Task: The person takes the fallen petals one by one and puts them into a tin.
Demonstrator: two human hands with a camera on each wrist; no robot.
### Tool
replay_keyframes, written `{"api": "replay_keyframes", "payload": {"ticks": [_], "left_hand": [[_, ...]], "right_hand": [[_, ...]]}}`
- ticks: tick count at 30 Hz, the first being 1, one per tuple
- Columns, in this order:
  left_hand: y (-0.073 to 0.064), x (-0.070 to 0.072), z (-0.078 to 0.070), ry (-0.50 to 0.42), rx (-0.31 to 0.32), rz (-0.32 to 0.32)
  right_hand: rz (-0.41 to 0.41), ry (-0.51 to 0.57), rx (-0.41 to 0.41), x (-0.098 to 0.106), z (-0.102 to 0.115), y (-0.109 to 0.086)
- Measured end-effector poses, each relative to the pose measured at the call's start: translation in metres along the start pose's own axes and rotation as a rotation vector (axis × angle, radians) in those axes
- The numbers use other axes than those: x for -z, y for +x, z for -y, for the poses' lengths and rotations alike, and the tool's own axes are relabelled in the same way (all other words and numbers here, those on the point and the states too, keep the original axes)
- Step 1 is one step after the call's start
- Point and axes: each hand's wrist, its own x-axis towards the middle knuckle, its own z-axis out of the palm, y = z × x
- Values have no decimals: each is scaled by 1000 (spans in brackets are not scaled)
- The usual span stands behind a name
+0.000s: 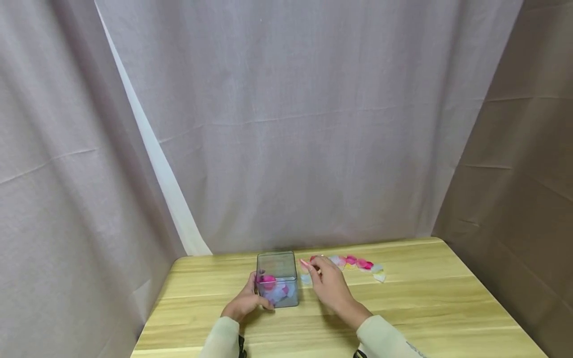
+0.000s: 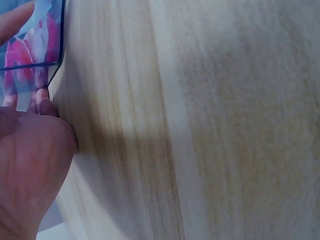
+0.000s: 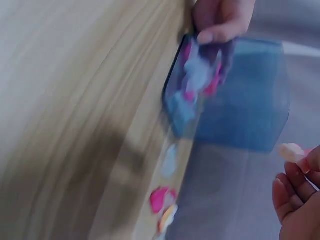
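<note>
A clear, bluish plastic box [image 1: 286, 266] stands on the table with several pink, white and pale blue petals [image 1: 278, 292] in its lower part. My left hand [image 1: 246, 301] grips it at the left side, thumb across the near wall and fingers round the far side and underneath in the left wrist view. Just right of the box, my right hand [image 1: 331, 286] is raised above the table. Between its thumb and fingertips it pinches a pink petal [image 1: 304, 263], which looks pale at one end in the right wrist view [image 3: 291, 151].
A curved line of loose petals [image 1: 351, 260], pink, white, yellow and pale blue, lies on the wooden table [image 1: 403, 308] behind and right of my right hand. One pale blue petal [image 1: 306, 279] lies beside the box. Grey curtains [image 1: 313, 149] hang behind the table.
</note>
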Motion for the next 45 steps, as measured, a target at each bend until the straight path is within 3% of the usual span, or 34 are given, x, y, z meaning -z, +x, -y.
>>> {"api": "replay_keyframes", "payload": {"ticks": [9, 15, 22, 29, 45], "left_hand": [[1, 4, 1, 21, -1, -12], [4, 3, 0, 14, 15, -9], [7, 4, 0, 23, 19, -10], [8, 3, 1, 28, 1, -5], [6, 1, 3, 23, 16, -9]], "right_hand": [[124, -33, 51, -38, 43, 27], [213, -151, 103, -60, 42, 49], [328, -223, 40, -77, 40, 58], [337, -345, -7, -83, 44, 60], [337, -379, 27, -85, 41, 56]]}}
